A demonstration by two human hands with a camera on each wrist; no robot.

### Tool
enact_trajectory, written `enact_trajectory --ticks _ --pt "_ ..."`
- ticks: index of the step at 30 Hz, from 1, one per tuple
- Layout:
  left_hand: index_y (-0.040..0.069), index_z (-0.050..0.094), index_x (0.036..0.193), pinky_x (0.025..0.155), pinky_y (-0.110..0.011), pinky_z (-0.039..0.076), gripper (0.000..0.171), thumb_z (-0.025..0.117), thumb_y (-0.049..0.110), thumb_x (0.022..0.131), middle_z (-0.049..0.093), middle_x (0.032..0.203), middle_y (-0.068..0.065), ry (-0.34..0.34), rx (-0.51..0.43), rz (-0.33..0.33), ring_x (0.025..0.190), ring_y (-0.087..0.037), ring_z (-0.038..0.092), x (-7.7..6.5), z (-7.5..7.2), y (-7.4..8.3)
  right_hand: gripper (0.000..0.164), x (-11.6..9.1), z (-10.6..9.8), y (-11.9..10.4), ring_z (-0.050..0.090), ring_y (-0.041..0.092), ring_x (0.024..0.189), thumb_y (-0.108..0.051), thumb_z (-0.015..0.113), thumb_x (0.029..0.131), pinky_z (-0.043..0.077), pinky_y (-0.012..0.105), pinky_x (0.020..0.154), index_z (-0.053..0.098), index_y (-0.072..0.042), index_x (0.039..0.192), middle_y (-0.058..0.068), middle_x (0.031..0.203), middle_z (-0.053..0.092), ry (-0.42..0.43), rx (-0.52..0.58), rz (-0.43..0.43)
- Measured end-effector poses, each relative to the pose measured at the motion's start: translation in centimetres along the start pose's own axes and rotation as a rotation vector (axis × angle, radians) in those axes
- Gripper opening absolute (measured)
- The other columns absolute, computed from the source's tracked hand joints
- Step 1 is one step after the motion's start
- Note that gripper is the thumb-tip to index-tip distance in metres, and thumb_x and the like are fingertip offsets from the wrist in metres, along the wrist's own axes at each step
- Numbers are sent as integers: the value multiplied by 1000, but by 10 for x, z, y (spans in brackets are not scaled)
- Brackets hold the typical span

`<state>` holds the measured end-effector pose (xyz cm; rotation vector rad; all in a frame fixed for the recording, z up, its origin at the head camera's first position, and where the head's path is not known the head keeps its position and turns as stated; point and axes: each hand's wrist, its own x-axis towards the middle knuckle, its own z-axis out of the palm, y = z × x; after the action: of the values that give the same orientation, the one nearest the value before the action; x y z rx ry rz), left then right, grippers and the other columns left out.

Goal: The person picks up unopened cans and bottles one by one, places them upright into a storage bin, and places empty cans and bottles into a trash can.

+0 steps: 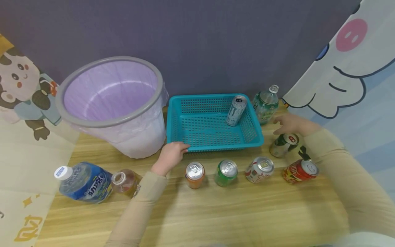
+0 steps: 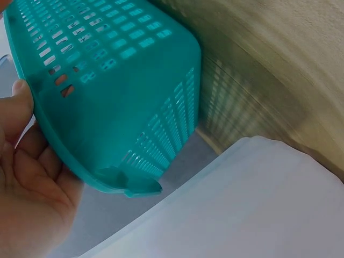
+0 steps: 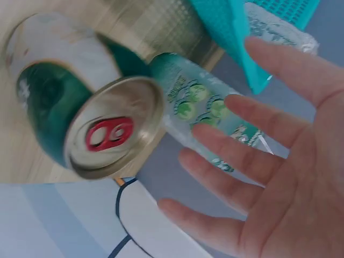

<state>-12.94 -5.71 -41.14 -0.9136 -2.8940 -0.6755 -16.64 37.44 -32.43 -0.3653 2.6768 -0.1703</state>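
My left hand [image 1: 171, 156] pinches the near rim of a teal plastic basket [image 1: 216, 147] close to its left corner; the left wrist view shows the thumb on that rim [image 2: 51, 145]. Inside the basket a pale energy drink can [image 1: 236, 110] leans at the right end. My right hand [image 1: 293, 124], fingers spread and holding nothing, hovers beside a clear green-labelled bottle [image 1: 266, 105] and above a green and white can with a red tab [image 1: 282, 145]. In the right wrist view that can [image 3: 64, 91] stands apart from the fingers.
A lined bin [image 1: 135, 137] stands left of the basket. Along the front are an orange can [image 1: 194, 178], a green can [image 1: 226, 174], a white Coca-Cola can [image 1: 258, 170] and a red can [image 1: 297, 171]. A blue-labelled bottle [image 1: 87, 181] and a brown drink bottle [image 1: 126, 183] stand at left.
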Motion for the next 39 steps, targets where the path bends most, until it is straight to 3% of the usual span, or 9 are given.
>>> enact_trajectory --ticks 8,22,24,26,28,30,32,35,39 --pt "7 72 108 80 -38 57 20 64 8 89 72 103 -11 -1 10 -6 94 -27 68 0 1 0 69 -1 7 11 49 55 109 -36 71 80 45 60 88 48 14 122 40 120 49 -73 12 103" --pt "7 72 107 77 -37 57 20 65 7 88 72 100 -10 1 4 -5 91 -26 69 0 2 -1 70 -4 19 22 49 55 108 -35 69 84 47 58 86 44 16 124 43 122 46 -159 81 104" --pt "7 72 107 77 -37 57 20 65 7 88 72 100 -10 2 6 -4 90 -26 69 0 2 -1 70 -4 21 23 56 47 100 -35 69 84 49 54 83 45 17 124 39 116 52 -160 89 111" --pt "7 72 107 77 -37 57 20 65 7 88 72 100 -10 3 7 -2 90 -26 69 0 2 -1 70 -4 24 23 61 34 80 -33 68 85 51 45 73 42 18 126 28 94 61 -187 139 129" --pt "7 72 107 76 -38 57 20 65 7 88 72 100 -10 5 7 0 90 -26 69 0 3 -1 71 -3 27 25 55 19 63 -32 67 86 48 36 64 39 18 129 13 73 60 -219 183 147" --pt "7 72 107 76 -38 57 20 65 6 88 72 99 -11 6 6 3 90 -26 69 0 3 -1 72 -3 29 25 46 12 54 -31 66 87 43 31 59 36 18 131 7 68 57 -245 221 165" --pt "7 73 106 76 -38 57 20 66 6 87 72 99 -11 8 6 5 90 -27 69 0 3 -1 72 -3 31 25 48 15 59 -31 67 86 44 32 61 37 17 131 12 76 58 -239 216 167" --pt "7 73 106 77 -38 57 20 66 6 87 72 100 -11 10 8 5 90 -26 69 0 3 -1 73 -5 31 26 57 35 83 -31 72 81 50 43 74 42 16 128 32 107 55 -202 168 149" --pt "7 73 106 77 -38 57 20 66 6 88 72 99 -11 15 3 8 91 -26 69 0 2 -1 74 -7 32 28 46 55 110 -30 77 75 46 59 87 46 15 125 41 122 45 -185 128 139"
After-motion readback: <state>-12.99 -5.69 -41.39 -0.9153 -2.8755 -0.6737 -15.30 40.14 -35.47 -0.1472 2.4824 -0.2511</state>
